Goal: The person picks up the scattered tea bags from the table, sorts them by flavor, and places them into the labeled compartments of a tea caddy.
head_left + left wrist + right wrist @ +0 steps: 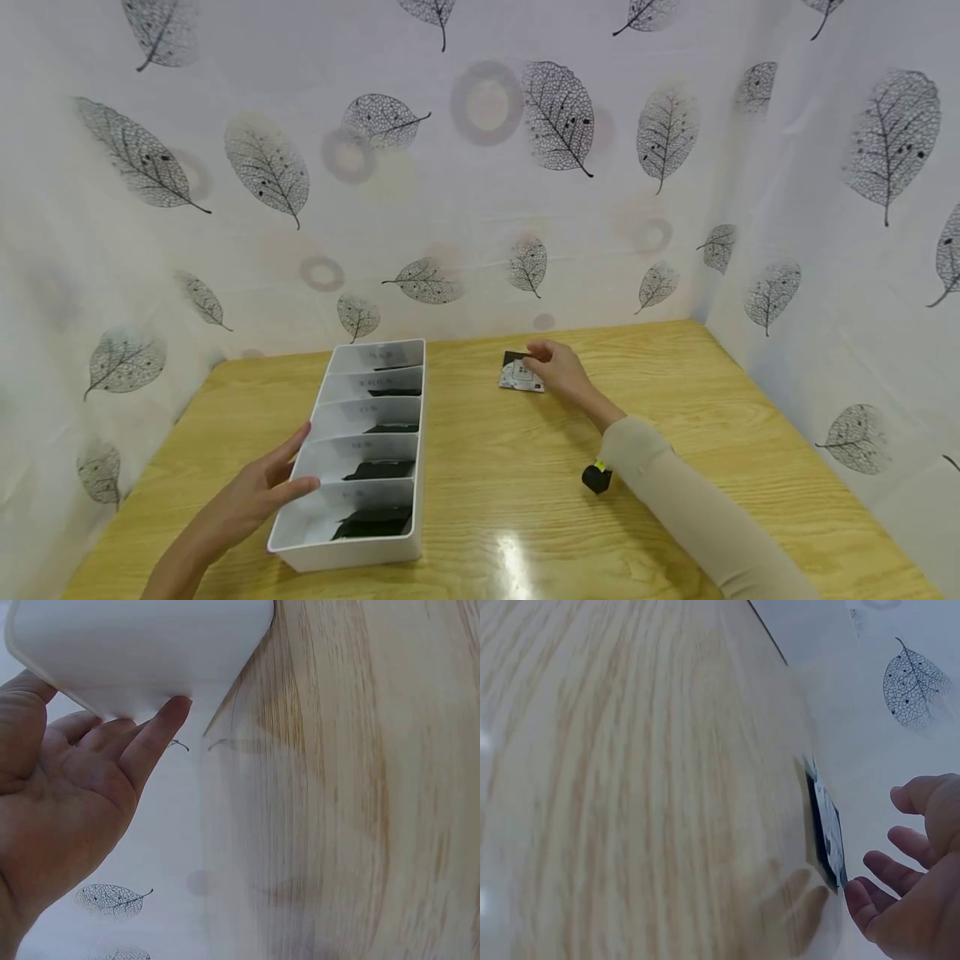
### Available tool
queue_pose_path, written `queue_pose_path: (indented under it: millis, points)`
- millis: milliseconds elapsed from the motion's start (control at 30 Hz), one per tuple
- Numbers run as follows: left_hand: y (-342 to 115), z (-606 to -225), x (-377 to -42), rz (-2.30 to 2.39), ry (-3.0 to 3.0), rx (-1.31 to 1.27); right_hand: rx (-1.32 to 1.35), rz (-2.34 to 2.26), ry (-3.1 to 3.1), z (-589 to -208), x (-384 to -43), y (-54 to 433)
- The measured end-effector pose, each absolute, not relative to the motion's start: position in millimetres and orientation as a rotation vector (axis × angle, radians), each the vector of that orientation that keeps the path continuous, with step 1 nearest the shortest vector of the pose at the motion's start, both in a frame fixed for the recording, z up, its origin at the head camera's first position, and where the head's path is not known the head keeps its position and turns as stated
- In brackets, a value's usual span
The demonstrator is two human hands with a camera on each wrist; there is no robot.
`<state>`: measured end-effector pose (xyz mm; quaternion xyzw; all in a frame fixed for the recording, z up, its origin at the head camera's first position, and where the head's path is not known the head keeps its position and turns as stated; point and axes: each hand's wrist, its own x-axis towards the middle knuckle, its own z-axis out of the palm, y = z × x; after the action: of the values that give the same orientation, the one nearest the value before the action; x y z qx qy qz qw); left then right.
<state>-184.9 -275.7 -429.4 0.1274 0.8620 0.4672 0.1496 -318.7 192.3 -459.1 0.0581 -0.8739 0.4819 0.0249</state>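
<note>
A long white organizer box [418, 517] with several compartments stands left of centre, with flat black packets [375, 522] lying inside them. My left hand [251, 492] is at its left side: the thumb reaches over the rim, and the fingers lie against the outer wall, which the left wrist view shows from beneath. Toward the back of the table lies a flat black-and-white packet [521, 373] with printing on it. My right hand [561, 372] is at the packet's right edge, fingers loosely bent and apart, fingertips right at the packet [826, 825] in the right wrist view.
The wooden table [495, 483] runs back to a pale curtain [465, 183] with a leaf print, which also stands along both sides. A small black piece with a yellow bit [596, 477] shows beside the right sleeve cuff. Faint writing marks the box's dividers.
</note>
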Motion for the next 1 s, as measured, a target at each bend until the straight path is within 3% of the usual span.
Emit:
queue_pose_path:
  millis: [467, 1000]
  points:
    - [-277, -431, -187, 1.352, 2.47, 0.374, 0.541, 0.738, -3.016, -469, -327, 195]
    - [-277, -430, -186, 1.353, 2.477, 0.376, 0.449, 0.487, -3.018, -465, -316, 187]
